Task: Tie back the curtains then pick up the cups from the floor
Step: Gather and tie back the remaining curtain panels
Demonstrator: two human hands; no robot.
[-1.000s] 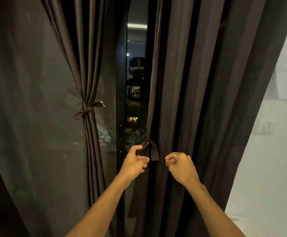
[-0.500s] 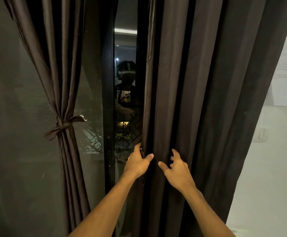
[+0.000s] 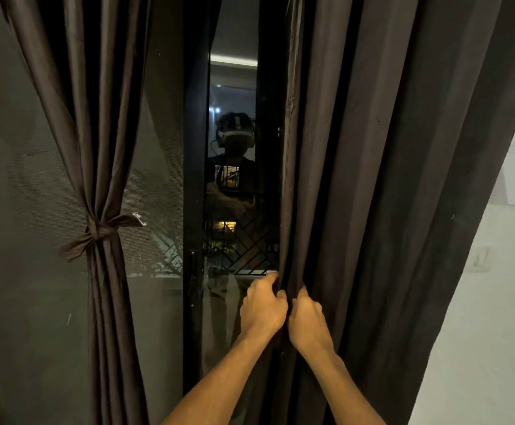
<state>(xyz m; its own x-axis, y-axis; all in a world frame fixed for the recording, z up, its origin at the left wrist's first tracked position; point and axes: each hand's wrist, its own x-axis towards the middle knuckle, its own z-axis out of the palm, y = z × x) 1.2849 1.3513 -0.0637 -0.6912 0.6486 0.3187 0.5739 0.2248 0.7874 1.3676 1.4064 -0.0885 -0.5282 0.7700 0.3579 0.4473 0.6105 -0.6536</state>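
While both hands bunch the inner edge of the right curtain (image 3: 388, 210), we judge the gather itself to be the weak point. Our left hand (image 3: 262, 308) curls its fingers round the hem, and our right hand (image 3: 306, 317) grips the next folds just beside it, almost knuckle to knuckle, yet most of the wide panel hangs loose toward the wall (image 3: 495, 302). If we cinch from here, only the first few pleats would be caught and the rest could sag out. No 2nd sash shows in either fist, so we cannot tell what would bind the bundle.

The left curtain (image 3: 96, 133) is already pinched to a narrow waist by 1 knotted sash (image 3: 99, 231), whose ends flare like a bow. Both panels are dark brown, matt and heavy-looking, and fall in deep vertical flutes. The glass door (image 3: 234, 87) between them is slick and reflective inside a black frame (image 3: 193, 179) — hard surfaces against soft cloth. The cups are nowhere in view
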